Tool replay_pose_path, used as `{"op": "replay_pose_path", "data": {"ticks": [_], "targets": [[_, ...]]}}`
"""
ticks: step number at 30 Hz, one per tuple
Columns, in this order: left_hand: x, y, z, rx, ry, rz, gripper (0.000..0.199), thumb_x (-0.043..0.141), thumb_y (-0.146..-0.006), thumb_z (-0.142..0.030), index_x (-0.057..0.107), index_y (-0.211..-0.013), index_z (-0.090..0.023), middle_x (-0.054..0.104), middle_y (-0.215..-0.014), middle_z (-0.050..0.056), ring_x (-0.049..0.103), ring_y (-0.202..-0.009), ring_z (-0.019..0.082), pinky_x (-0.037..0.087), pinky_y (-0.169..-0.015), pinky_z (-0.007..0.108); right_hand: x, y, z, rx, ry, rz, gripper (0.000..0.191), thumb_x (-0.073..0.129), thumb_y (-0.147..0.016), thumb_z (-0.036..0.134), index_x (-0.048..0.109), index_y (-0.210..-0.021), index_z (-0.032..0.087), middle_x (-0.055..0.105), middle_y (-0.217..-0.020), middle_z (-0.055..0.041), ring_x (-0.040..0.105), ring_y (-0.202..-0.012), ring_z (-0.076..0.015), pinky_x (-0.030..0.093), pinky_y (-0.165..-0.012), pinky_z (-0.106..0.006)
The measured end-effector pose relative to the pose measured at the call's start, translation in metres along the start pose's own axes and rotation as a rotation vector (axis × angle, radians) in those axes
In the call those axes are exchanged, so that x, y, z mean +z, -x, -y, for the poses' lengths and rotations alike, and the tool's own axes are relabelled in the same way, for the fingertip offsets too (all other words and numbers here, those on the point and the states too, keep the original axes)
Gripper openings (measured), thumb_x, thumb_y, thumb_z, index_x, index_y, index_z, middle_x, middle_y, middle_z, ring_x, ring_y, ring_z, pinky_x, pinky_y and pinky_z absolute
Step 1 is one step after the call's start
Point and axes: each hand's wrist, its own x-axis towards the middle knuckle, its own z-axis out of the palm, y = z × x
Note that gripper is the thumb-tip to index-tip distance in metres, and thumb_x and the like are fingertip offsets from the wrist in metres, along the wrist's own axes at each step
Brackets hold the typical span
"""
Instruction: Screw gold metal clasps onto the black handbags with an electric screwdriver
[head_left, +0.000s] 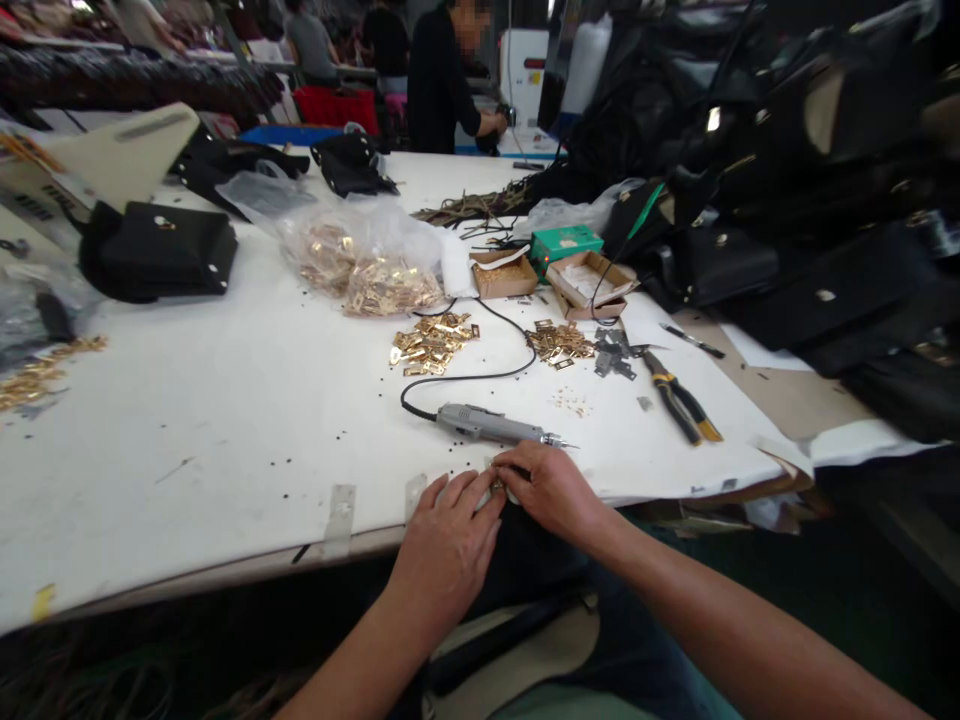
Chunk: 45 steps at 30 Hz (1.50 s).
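Left hand (446, 548) and right hand (546, 490) meet at the near edge of the counter (225, 440), lower centre. Right grip closed on a small gold fitting (496, 486); left grip curled beside it, hold unclear. Electric screwdriver (487, 423) lies just above; gold clasp plates (433, 343) piled centre.

No words I can read
The green box (566, 247) and white card (34, 205) have print, but it is too small

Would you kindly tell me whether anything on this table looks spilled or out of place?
Small black specks lie scattered across the white tabletop around the electric screwdriver, as if spilled, unlike the gold-coloured fittings gathered in heaps.
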Motion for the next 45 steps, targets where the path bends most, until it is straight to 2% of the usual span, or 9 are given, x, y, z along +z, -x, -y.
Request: {"op": "replay_pose_path", "data": {"ticks": [4, 8, 11, 14, 19, 22, 28, 37, 45], "targets": [[0.001, 0.0, 0.001, 0.0, 0.0, -0.019, 0.037, 0.057, -0.095, -0.018, 0.065, -0.131, -0.025, 0.064, -0.14, 0.004, 0.059, -0.125, 0.028, 0.046, -0.106, 0.05, -0.016, -0.009, 0.005, 0.008, 0.241, -0.15, 0.023, 0.062, -0.095, 0.031, 0.073, -0.115, 0.027, 0.072, -0.11, -0.007, 0.064, -0.103, -0.0253, 0.049, -0.09, -0.036], [0.002, 0.001, 0.0, 0.009, -0.005, -0.048, 0.037, 0.057, -0.094, -0.017, 0.066, -0.129, -0.026, 0.064, -0.141, 0.003, 0.06, -0.124, 0.028, 0.048, -0.104, 0.049, -0.024, -0.028, 0.001, 0.043, 0.458, -0.016, 0.037, 0.071, -0.089, 0.037, 0.069, -0.123, 0.025, 0.07, -0.112, -0.01, 0.061, -0.106, -0.0285, 0.047, -0.09, -0.039], [0.003, 0.002, -0.001, 0.018, -0.01, -0.075, 0.037, 0.057, -0.094, -0.017, 0.066, -0.129, -0.024, 0.065, -0.14, 0.004, 0.061, -0.123, 0.028, 0.049, -0.103, 0.048, -0.033, -0.037, -0.003, 0.042, 0.405, 0.044, 0.032, 0.07, -0.089, 0.035, 0.07, -0.12, 0.024, 0.07, -0.11, -0.009, 0.061, -0.105, -0.0264, 0.046, -0.088, -0.036], [0.004, 0.002, -0.002, 0.018, -0.009, -0.095, 0.038, 0.056, -0.094, -0.017, 0.066, -0.129, -0.024, 0.064, -0.141, 0.005, 0.06, -0.124, 0.028, 0.049, -0.105, 0.049, -0.056, -0.034, -0.009, 0.092, 0.11, -0.037, 0.027, 0.069, -0.09, 0.035, 0.072, -0.114, 0.023, 0.072, -0.104, -0.0053, 0.063, -0.094, -0.0226, 0.047, -0.083, -0.034], [0.005, 0.002, -0.005, -0.003, 0.001, -0.117, 0.035, 0.059, -0.094, -0.02, 0.068, -0.127, -0.025, 0.064, -0.142, 0.005, 0.06, -0.124, 0.029, 0.049, -0.105, 0.051, -0.115, -0.018, -0.03, 0.134, -0.772, -0.132, 0.031, 0.068, -0.09, 0.046, 0.069, -0.109, 0.021, 0.071, -0.092, -0.0028, 0.066, -0.084, -0.0194, 0.052, -0.077, -0.033], [0.005, 0.002, -0.006, -0.009, 0.015, -0.131, 0.033, 0.059, -0.094, -0.022, 0.069, -0.125, -0.024, 0.065, -0.141, 0.005, 0.061, -0.123, 0.03, 0.049, -0.104, 0.051, -0.134, -0.02, -0.046, 0.115, -1.057, -0.276, 0.031, 0.076, -0.078, 0.034, 0.068, -0.104, 0.02, 0.071, -0.095, -0.0041, 0.069, -0.083, -0.0198, 0.056, -0.076, -0.034], [0.006, 0.001, -0.005, -0.012, 0.034, -0.149, 0.031, 0.056, -0.096, -0.025, 0.069, -0.125, -0.024, 0.065, -0.141, 0.004, 0.061, -0.123, 0.03, 0.048, -0.105, 0.051, -0.124, -0.041, -0.078, 0.222, -1.049, -0.868, 0.014, 0.07, -0.065, 0.017, 0.058, -0.071, 0.019, 0.054, -0.056, 0.0044, 0.05, -0.048, -0.0113, 0.047, -0.047, -0.025], [0.007, 0.0, -0.006, -0.026, 0.044, -0.138, 0.032, 0.056, -0.096, -0.024, 0.068, -0.125, -0.025, 0.064, -0.142, 0.003, 0.06, -0.125, 0.029, 0.046, -0.108, 0.052, -0.11, -0.061, -0.091, 0.207, -1.082, -1.001, 0.038, 0.08, -0.075, 0.049, 0.055, -0.078, 0.021, 0.053, -0.057, 0.0071, 0.047, -0.045, -0.0094, 0.045, -0.044, -0.023], [0.004, -0.002, -0.006, -0.017, 0.036, -0.13, 0.031, 0.057, -0.095, -0.024, 0.068, -0.124, -0.025, 0.065, -0.14, 0.005, 0.06, -0.124, 0.03, 0.048, -0.105, 0.052, -0.102, -0.067, -0.097, 0.196, -0.987, -1.042, 0.04, 0.081, -0.076, 0.052, 0.057, -0.075, 0.02, 0.055, -0.055, 0.0064, 0.047, -0.042, -0.0095, 0.044, -0.042, -0.023]]}}
